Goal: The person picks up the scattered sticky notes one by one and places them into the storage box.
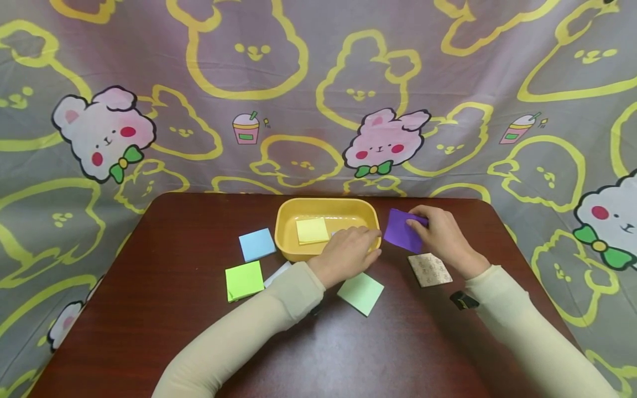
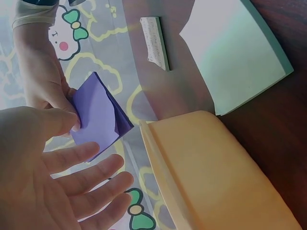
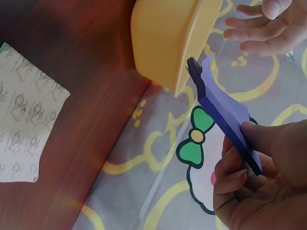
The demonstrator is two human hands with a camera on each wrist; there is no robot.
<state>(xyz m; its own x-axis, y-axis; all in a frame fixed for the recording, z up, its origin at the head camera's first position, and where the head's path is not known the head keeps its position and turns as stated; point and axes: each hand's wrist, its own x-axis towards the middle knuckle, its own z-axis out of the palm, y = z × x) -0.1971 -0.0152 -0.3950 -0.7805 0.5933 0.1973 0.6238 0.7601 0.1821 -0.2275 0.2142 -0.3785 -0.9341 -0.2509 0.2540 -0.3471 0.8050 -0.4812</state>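
Between thumb and fingers, my right hand pinches a purple sticky note pad, held up just right of the yellow container. The pad's top sheets look bent and lifted at one end in the right wrist view. My left hand hovers at the container's front right, fingers spread and loosely bent, with nothing held. It is near the purple pad but apart from it. Inside the container lies a pale yellow sticky note pad; a bluish piece beside it is mostly hidden by my left hand.
Left of the container lie a blue pad and a bright green pad. A whitish pad is partly covered by my sleeve. A mint green pad and a pad with patterned backing lie in front. A cartoon curtain hangs behind the table.
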